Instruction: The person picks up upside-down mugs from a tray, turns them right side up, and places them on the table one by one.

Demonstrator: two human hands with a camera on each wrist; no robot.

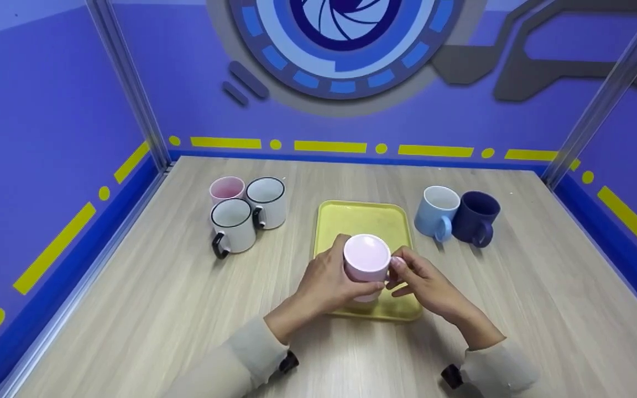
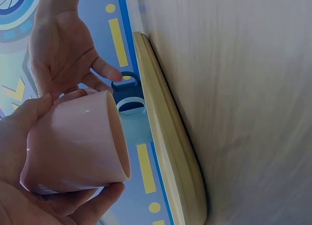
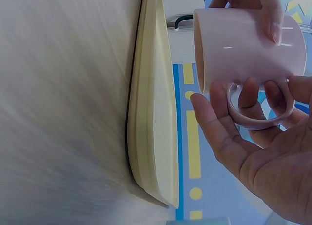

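Observation:
A pale pink mug is held upside down above a yellow tray, its base facing up. My left hand grips the mug's body from the left, thumb on the near side. On the other side, my right hand has its thumb and fingers at the handle, some fingertips showing through the loop. In the left wrist view the mug's rim faces the tray, with a gap between them.
Two white mugs with black rims and handles stand at the left, beside a pink mug. To the right of the tray are a light blue mug and a dark blue mug. Blue panels wall the wooden table.

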